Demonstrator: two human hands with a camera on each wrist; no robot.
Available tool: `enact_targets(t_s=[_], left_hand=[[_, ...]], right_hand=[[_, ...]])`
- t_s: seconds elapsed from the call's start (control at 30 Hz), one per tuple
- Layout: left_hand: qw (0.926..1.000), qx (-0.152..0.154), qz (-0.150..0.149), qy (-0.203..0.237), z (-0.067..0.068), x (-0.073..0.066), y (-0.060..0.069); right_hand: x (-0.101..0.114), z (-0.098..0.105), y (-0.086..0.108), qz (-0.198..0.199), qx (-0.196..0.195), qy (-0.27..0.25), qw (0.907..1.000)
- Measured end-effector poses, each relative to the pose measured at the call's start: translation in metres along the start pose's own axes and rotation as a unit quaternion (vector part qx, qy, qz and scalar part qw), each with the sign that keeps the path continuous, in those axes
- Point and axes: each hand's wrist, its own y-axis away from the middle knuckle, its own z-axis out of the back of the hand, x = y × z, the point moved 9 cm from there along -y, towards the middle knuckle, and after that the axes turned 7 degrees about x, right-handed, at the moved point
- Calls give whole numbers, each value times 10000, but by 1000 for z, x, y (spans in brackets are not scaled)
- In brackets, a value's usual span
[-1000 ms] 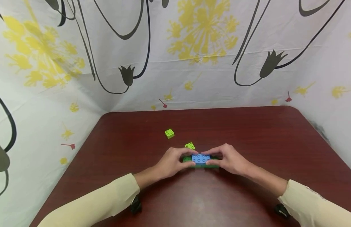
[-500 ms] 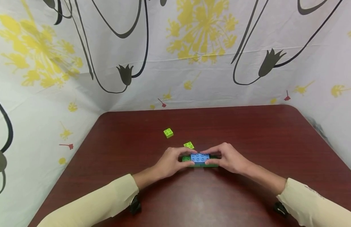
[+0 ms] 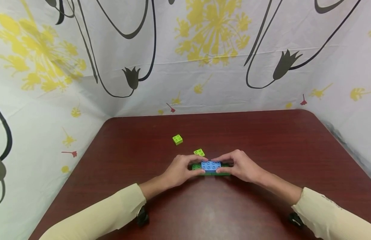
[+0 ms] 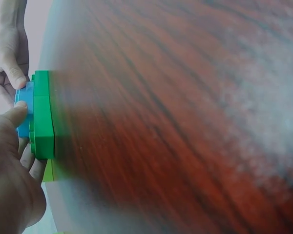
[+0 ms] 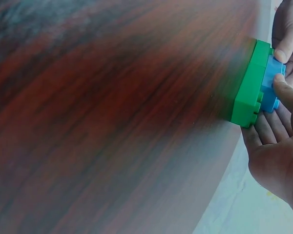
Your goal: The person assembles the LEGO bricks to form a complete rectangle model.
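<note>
The left hand [image 3: 179, 170] pinches, thumb opposite fingers, the left end of a blue rectangular studded plastic brick [image 3: 211, 165]. Beyond and left of the blue brick, on the dark red wood-grain table [image 3: 212, 206], lies a square lime-green plastic brick [image 3: 177, 139]; a second lime-green plastic brick [image 3: 199, 152], partly hidden, lies nearer behind it. A long row of green plastic bricks [image 4: 44, 117] sits beneath the blue brick, reaching past both ends. The right hand [image 3: 242, 168] pinches its right end.

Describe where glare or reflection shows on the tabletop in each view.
Head: soft, pale glare on the near tabletop; left wrist: broad whitish glare at right, green tint beside the green bricks; right wrist: pale, mottled glare at upper left.
</note>
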Motion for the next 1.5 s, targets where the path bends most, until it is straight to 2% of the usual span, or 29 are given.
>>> enact_targets(t_s=[0.37,0.57,0.87,1.17,1.3,1.5], left_hand=[[9997,204,-31,-101,1,-2,0],[9997,216,-59,-67,3,-3,1],[9995,-164,-241,105,23,-3,4],[9978,-599,140,-237,41,5,5],[9971,-675,320,-168,42,13,3],[9963,-652,545,-109,37,26,-1]], right_hand=[[-2,1,0,-47,-5,-11,10000],[-3,0,0,-72,20,-73,9999],[-1,0,0,-81,-3,-9,10000],[-2,0,0,-195,28,-10,9998],[-2,0,-1,-223,29,-1,9997],[-2,1,0,-207,-8,36,9998]])
